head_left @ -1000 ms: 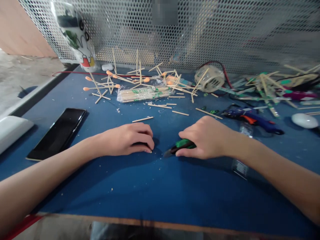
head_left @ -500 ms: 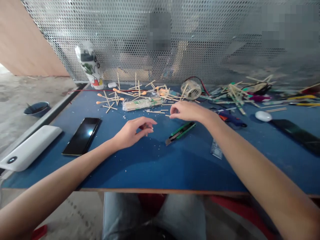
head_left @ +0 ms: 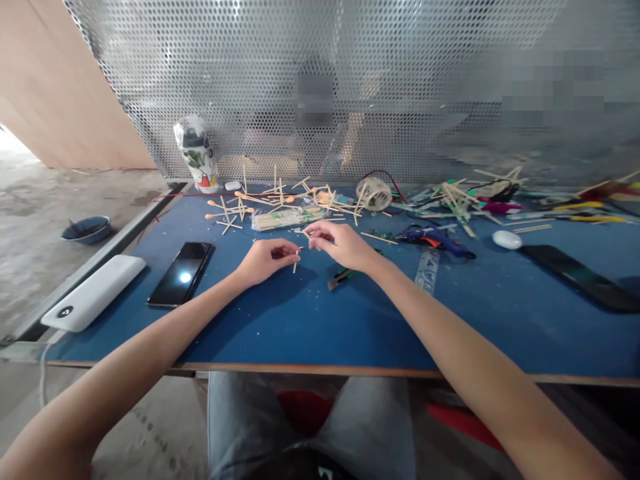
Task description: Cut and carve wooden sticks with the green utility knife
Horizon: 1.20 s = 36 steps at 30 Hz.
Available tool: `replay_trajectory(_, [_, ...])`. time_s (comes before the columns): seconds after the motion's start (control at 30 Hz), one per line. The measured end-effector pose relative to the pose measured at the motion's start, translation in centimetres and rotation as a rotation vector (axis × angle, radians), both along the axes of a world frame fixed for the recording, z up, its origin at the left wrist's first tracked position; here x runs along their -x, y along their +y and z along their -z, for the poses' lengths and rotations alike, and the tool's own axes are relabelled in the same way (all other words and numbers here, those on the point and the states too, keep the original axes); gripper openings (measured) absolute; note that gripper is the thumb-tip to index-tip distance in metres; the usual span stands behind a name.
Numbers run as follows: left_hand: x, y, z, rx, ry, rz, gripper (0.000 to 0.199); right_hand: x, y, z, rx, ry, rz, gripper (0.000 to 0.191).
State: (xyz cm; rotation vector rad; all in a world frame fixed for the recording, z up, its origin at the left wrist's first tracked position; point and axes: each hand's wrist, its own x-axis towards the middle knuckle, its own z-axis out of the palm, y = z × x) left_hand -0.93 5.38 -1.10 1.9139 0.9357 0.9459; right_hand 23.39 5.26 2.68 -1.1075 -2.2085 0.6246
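My left hand (head_left: 265, 262) is closed in a pinch above the blue table, with a short thin wooden stick (head_left: 295, 262) pointing down from its fingertips. Just to the right, my right hand (head_left: 339, 244) is also pinched, and a small wooden stick (head_left: 305, 233) shows at its fingertips. A green utility knife (head_left: 340, 277) lies under the right wrist, blade towards me, its handle partly hidden. Behind the hands is a clear plastic pack of wooden sticks (head_left: 285, 219). Around it stand small joined stick pieces (head_left: 229, 220), some with orange tips.
On the left lie a phone (head_left: 181, 273) and a white power bank (head_left: 95, 293). To the right are a blue glue gun (head_left: 440, 241), a clear stencil ruler (head_left: 427, 270), a white earbud case (head_left: 507, 240) and a dark phone (head_left: 575, 277). A tape roll (head_left: 374, 194) stands before the perforated metal panel (head_left: 250, 80).
My right hand has moved left, close to the left hand. A short stick now shows in my left fingers, which were apart before. The view has shifted slightly.
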Motion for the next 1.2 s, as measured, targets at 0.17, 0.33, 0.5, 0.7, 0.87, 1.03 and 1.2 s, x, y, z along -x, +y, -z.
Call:
replay_trajectory(0.17, [0.1,0.1,0.0,0.082,-0.073,0.012,0.029,1.5,-0.3,1.6,0.040,0.166,-0.042,0.027])
replay_trajectory(0.33, [-0.1,-0.1,-0.3,0.161,-0.214,-0.013,0.033,1.9,-0.3,2.5,0.004,0.206,-0.054,0.026])
replay_trajectory(0.5, [-0.2,-0.3,-0.2,0.323,-0.298,0.031,0.037,1.5,-0.5,2.1,-0.210,0.186,-0.046,0.020])
replay_trajectory(0.7, [-0.4,-0.4,-0.2,0.479,-0.416,0.093,0.041,0.9,-0.9,1.4,-0.494,0.116,-0.186,0.018])
replay_trajectory(0.87, [-0.5,-0.3,-0.4,0.509,-0.499,0.077,0.037,1.0,-1.0,2.0,-0.602,0.067,-0.274,0.020])
replay_trajectory(1.03, [-0.4,-0.1,-0.1,0.527,-0.512,0.079,0.017,1.0,-1.0,2.1,-0.630,0.046,-0.278,0.020])
replay_trajectory(1.2, [-0.4,-0.2,-0.2,0.543,-0.500,0.060,0.012,1.1,-1.3,2.0,-0.601,0.019,-0.274,0.022])
